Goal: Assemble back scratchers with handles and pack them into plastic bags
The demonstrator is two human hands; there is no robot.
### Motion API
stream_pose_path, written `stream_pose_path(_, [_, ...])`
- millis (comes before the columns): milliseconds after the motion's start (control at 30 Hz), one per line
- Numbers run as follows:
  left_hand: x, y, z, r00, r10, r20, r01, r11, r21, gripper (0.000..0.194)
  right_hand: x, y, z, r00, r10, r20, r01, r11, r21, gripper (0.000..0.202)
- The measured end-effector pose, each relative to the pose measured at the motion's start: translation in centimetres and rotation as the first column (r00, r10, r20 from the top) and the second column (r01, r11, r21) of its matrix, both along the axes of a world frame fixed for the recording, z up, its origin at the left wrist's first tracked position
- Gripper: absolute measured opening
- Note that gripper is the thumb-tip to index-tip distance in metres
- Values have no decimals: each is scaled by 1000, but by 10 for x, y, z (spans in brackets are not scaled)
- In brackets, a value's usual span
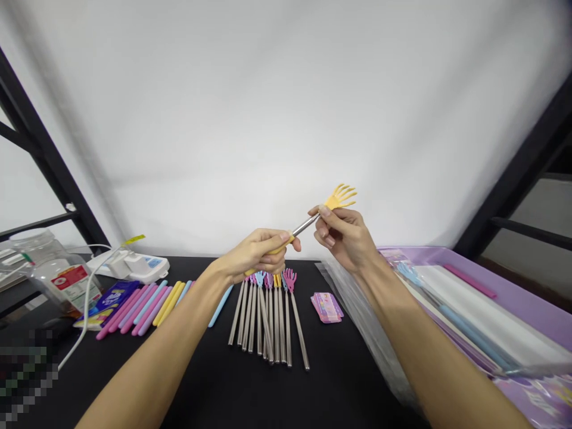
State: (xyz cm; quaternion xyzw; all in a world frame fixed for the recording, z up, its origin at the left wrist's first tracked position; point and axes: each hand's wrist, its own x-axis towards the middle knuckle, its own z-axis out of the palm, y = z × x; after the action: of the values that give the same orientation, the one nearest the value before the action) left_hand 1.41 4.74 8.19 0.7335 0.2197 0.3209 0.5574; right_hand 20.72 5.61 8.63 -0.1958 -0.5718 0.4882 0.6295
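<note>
A yellow back scratcher [305, 225] with a metal rod is held up at a slant above the black table. My left hand [257, 253] is closed around its yellow handle. Near the hand-shaped yellow head, my right hand [342, 232] pinches the scratcher at the top of the rod. Beneath them lie several metal rods [277, 328] with small pink, blue, purple and yellow hand-shaped heads, side by side. Left of these is a row of coloured handles [143, 307] in pink, purple, blue and yellow. A single blue handle [220, 307] lies beside my left forearm.
Pink cards [328, 308] and clear plastic sleeves [357, 316] lie right of the rods. A purple bin [513, 304] at the right holds a blue back scratcher [473, 333]. At left are a clear jar [58, 274], a power strip [147, 268] and a cable [84, 316].
</note>
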Motion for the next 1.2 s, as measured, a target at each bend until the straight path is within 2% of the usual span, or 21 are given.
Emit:
stream_pose_path(67, [-1, 3, -1, 995, 89, -51, -82, 990, 118, 33, -1, 4, -2, 999, -51, 10, 51, 999, -5, 25])
stream_pose_path(100, [-4, 6, -2, 983, 167, -76, -147, 964, 220, 32, -1, 6, -2, 996, -94, 2, 94, 995, -18, 26])
stream_pose_path(167, [-15, 13, -4, 928, 353, -117, -265, 850, 456, 31, 3, 12, -3, 973, -218, -71, 214, 975, -68, 28])
stream_pose_path(233, [-28, 21, -6, 844, 511, -163, -302, 704, 643, 31, 9, 17, -2, 922, -346, -176, 328, 937, -124, 27])
stream_pose_path(300, [-38, 27, -8, 765, 606, -218, -283, 620, 732, 28, 15, 21, -2, 880, -404, -250, 381, 914, -139, 27])
stream_pose_path(333, [-38, 28, -9, 748, 623, -228, -276, 605, 747, 26, 16, 22, -3, 877, -402, -263, 381, 915, -130, 28])
stream_pose_path(433, [-27, 27, -15, 780, 588, -215, -262, 619, 740, 28, 8, 22, -6, 918, -337, -209, 322, 941, -105, 31])
stream_pose_path(533, [-17, 24, -16, 819, 525, -230, -237, 677, 697, 33, -4, 20, -9, 927, -348, -137, 340, 937, -78, 35])
stream_pose_path(667, [-38, 24, 0, 819, 413, -399, -148, 824, 547, 32, -8, 19, -9, 875, -444, -192, 444, 895, -45, 34])
stream_pose_path(733, [-52, 22, 10, 787, 387, -481, -104, 852, 514, 29, -9, 20, -8, 883, -418, -211, 421, 907, -35, 34])
stream_pose_path(800, [-57, 18, 16, 771, 422, -477, -117, 831, 544, 28, -13, 21, -8, 898, -376, -228, 377, 925, -40, 34])
stream_pose_path(833, [-54, 16, 17, 771, 464, -437, -153, 800, 580, 29, -17, 21, -8, 902, -359, -239, 358, 932, -50, 35])
stream_pose_path(867, [-49, 13, 17, 767, 517, -380, -198, 754, 626, 31, -20, 21, -9, 905, -346, -247, 341, 938, -62, 35])
stream_pose_path(933, [-32, 8, 14, 744, 621, -247, -279, 625, 729, 34, -29, 18, -12, 919, -314, -239, 303, 949, -83, 34])
stream_pose_path(1000, [-14, 3, 11, 716, 682, -149, -302, 495, 815, 35, -37, 14, -14, 938, -267, -221, 254, 963, -89, 33])
stream_pose_path(1067, [-4, 0, 11, 707, 699, -111, -289, 427, 857, 33, -40, 12, -13, 952, -228, -204, 214, 973, -89, 31])
stream_pose_path(1133, [-9, -3, 17, 712, 686, -150, -253, 450, 856, 31, -33, 12, -9, 947, -237, -219, 219, 970, -104, 29])
stream_pose_path(1200, [-28, -6, 28, 713, 645, -275, -185, 551, 814, 31, -17, 15, -2, 899, -320, -300, 284, 946, -158, 27])
